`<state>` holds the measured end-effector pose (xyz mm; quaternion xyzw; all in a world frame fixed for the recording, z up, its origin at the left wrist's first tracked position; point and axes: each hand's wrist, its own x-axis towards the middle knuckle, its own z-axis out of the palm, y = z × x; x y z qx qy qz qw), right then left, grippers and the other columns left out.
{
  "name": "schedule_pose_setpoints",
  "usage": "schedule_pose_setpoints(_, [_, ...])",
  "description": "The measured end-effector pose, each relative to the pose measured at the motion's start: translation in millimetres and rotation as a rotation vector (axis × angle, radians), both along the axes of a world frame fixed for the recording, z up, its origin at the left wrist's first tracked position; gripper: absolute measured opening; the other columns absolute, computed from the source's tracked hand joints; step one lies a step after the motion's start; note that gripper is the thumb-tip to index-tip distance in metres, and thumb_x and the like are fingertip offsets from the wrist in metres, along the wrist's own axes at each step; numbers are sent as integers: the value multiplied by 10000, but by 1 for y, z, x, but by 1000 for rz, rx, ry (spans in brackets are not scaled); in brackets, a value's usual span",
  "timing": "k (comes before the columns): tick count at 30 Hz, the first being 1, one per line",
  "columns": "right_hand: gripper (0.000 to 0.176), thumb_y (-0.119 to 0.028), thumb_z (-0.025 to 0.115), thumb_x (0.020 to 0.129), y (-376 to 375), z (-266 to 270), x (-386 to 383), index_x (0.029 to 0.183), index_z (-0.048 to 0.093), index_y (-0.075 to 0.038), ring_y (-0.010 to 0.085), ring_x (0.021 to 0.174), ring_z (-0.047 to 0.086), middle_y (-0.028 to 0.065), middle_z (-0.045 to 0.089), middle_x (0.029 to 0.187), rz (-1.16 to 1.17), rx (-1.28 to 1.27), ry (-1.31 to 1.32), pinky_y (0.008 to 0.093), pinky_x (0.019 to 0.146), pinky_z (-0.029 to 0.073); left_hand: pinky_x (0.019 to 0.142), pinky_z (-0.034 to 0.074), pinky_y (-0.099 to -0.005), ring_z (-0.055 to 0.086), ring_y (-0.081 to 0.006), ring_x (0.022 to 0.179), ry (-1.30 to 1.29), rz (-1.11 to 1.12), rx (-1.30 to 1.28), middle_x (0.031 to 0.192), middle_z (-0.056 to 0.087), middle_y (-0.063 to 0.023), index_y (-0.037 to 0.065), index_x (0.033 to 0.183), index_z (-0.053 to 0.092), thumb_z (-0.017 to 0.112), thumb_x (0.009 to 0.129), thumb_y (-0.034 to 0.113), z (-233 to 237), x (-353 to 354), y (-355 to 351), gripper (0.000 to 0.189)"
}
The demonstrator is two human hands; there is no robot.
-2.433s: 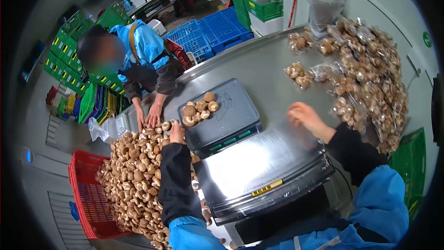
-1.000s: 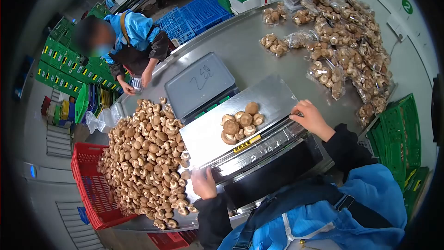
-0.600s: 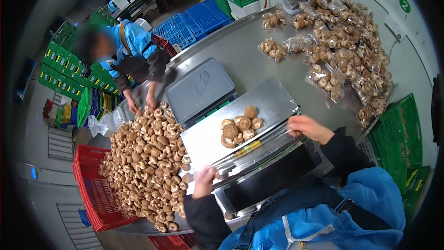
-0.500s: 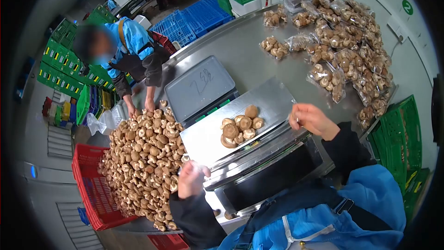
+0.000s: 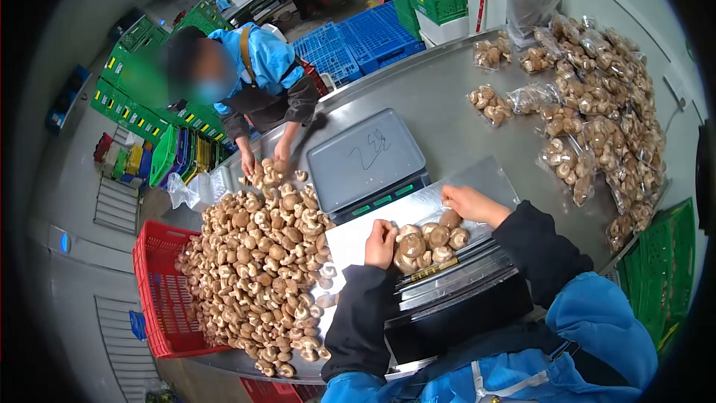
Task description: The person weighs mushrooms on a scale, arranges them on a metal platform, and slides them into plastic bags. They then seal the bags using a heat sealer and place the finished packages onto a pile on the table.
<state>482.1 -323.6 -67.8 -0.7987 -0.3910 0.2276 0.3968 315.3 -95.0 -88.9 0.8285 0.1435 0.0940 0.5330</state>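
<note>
Both my hands are at a small group of brown mushrooms (image 5: 432,242) near the front edge of a shiny metal plate (image 5: 485,179). Clear film seems to lie over the mushrooms. At their left end my left hand (image 5: 381,244) is closed in a pinch; what it grips is too thin to make out. My right hand (image 5: 475,205) is closed at the upper right of the group, and its grip is likewise unclear. Behind the plate stands a scale with a grey tray (image 5: 365,160). A large pile of loose mushrooms (image 5: 261,269) lies to the left.
Bagged mushrooms (image 5: 604,112) are heaped at the right of the steel table (image 5: 447,82). A red crate (image 5: 160,298) stands at the left, green crates (image 5: 656,269) at the right. Across the table, a co-worker (image 5: 261,67) handles mushrooms. Blue pallets (image 5: 358,41) lie behind.
Both hands have come in to the mushroom group, which now sits nearer the plate's front edge under film. The co-worker has lifted some mushrooms. The whole view has shifted.
</note>
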Motion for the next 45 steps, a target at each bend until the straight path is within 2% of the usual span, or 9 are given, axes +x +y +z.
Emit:
schedule_pose_setpoints(5, [204, -179, 602, 891, -33, 22, -32, 1022, 596, -22, 166, 843, 556, 70, 592, 870, 66, 94, 486, 300, 770, 449, 725, 439, -236, 511, -85, 825, 285, -170, -541, 925, 554, -10, -7, 1139, 506, 487, 972, 137, 22, -41, -6, 221])
schedule_pose_setpoints(13, [322, -285, 518, 948, -50, 38, -77, 876, 602, 17, 319, 795, 594, 149, 622, 825, 28, 208, -45, 357, 721, 456, 605, 463, -292, 580, -193, 600, -34, 47, 410, 658, 592, -114, 16, 922, 626, 455, 984, 222, 51, -82, -50, 275])
schedule_pose_setpoints(21, [362, -315, 494, 963, -95, 84, -134, 896, 616, 19, 189, 738, 596, 124, 637, 768, -18, 157, 361, 318, 707, 461, 473, 365, -259, 461, -74, 501, 270, 46, -264, 564, 523, -15, -8, 860, 639, 478, 986, 270, 125, -143, -88, 346])
schedule_pose_setpoints(23, [367, -332, 487, 966, -113, 83, -155, 914, 616, 7, 190, 741, 603, 133, 631, 760, -17, 83, 348, 321, 710, 462, 483, 358, -246, 431, -59, 525, 274, 24, -119, 575, 488, 12, -3, 853, 643, 508, 976, 299, 123, -159, -104, 353])
schedule_pose_setpoints(29, [369, -323, 490, 951, -141, 4, -204, 814, 577, 8, 329, 661, 629, 187, 598, 685, -132, -23, 110, 442, 615, 466, 656, 463, -467, 597, -413, 726, 374, 17, 376, 743, 618, -232, 23, 823, 652, 505, 921, 443, 9, -189, -130, 456])
schedule_pose_setpoints(33, [369, -320, 515, 935, -163, -26, -228, 780, 591, 6, 317, 668, 626, 185, 588, 663, -380, -101, 294, 425, 619, 465, 598, 465, -404, 614, -315, 632, 249, 226, 348, 703, 633, -158, 37, 897, 597, 612, 892, 321, -7, -208, -148, 285])
schedule_pose_setpoints(38, [151, -147, 596, 905, -173, -26, -249, 978, 512, -45, 63, 694, 490, 11, 555, 777, -520, 252, 750, 241, 597, 401, 579, 384, -249, 447, -87, 607, 61, 293, -59, 662, 473, -9, 36, 959, 457, 633, 874, 102, -33, -246, -157, 206])
schedule_pose_setpoints(43, [131, -88, 569, 908, -196, 23, -260, 960, 448, -87, 38, 447, 289, -42, 364, 625, -730, 602, 1088, 215, 384, 213, 587, 372, -257, 425, -115, 630, -146, 414, -183, 712, 428, -10, 49, 874, 445, 617, 864, 74, -25, -243, -132, 174])
schedule_pose_setpoints(45, [135, -81, 566, 907, -219, 47, -272, 961, 443, -94, 33, 448, 284, -46, 348, 619, -782, 696, 1016, 211, 382, 204, 583, 382, -269, 436, -148, 612, -47, 333, 188, 696, 429, -32, 29, 853, 448, 626, 855, 63, 8, -239, -124, 181])
